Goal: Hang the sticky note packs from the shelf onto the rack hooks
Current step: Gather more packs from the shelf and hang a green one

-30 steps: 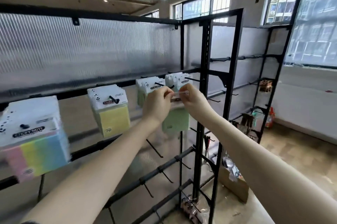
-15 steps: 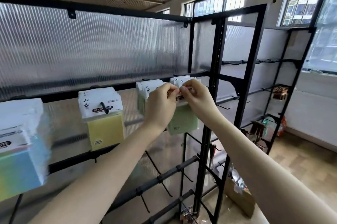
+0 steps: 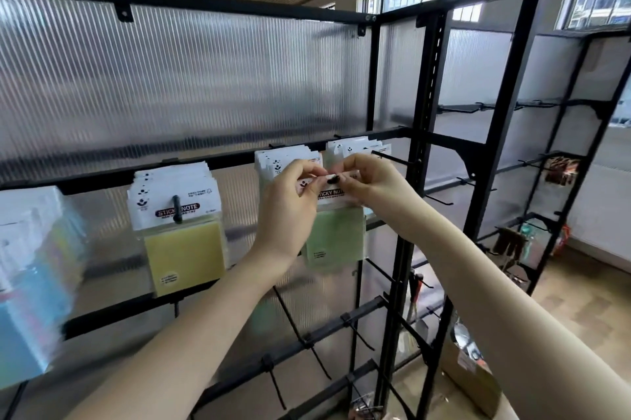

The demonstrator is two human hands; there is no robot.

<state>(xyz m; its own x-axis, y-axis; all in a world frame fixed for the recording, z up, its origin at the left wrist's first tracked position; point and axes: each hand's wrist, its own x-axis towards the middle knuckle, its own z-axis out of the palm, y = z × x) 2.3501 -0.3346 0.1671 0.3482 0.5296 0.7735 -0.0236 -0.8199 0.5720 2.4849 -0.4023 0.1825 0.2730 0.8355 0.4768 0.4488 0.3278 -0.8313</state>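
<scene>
Shop display area: black rack (image 3: 423, 132) with hooks (image 3: 392, 158) carrying rows of packs (image 3: 177, 204), ribbed translucent panels (image 3: 205, 84) behind, more hung goods (image 3: 560, 170) at right.

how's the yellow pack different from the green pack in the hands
The yellow pack hangs free on its hook, untouched; the green pack is pinched at its header by the left hand and right hand. The yellow pack's hook tip pokes out over its label; the green pack's sits at the header's top edge. Both have white "sticky note" headers.

Matt black metal rack (image 3: 396, 248) — glossy pack (image 3: 336, 235)
</scene>
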